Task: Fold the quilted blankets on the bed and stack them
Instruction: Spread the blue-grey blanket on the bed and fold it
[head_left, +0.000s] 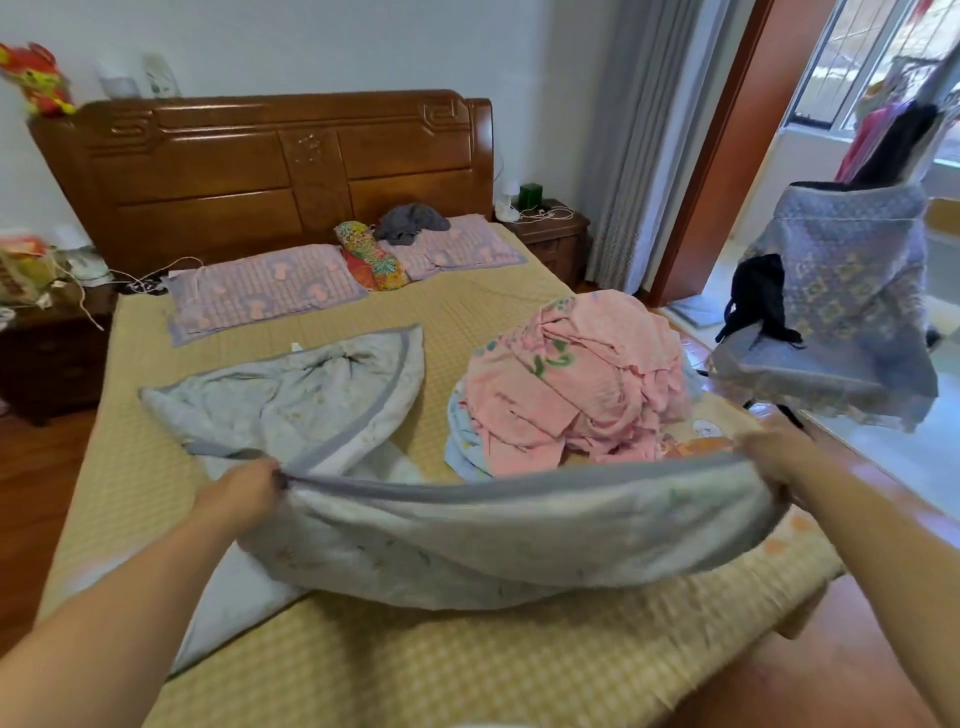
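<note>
Fingers (270, 475) of both hands gripping grey-edged quilt (493, 540), pink blanket heap (576, 384) just beyond.

Soft matt cloth on the bed, glossy wood around it.
Grey-white quilted blanket (457, 540): padded matt cloth, crumpled, smooth grey edge band. Pink blanket pile (582, 384): thin matt cloth, heavily creased. Bed (467, 670) surface: woven yellow mat, fine checked texture, matt. Headboard (270, 166): carved wood, glossy varnish. Pillows (260, 296): printed matt cloth. Chair cover (841, 291): patterned quilted cloth. Floor (31, 488): polished wood.
</note>
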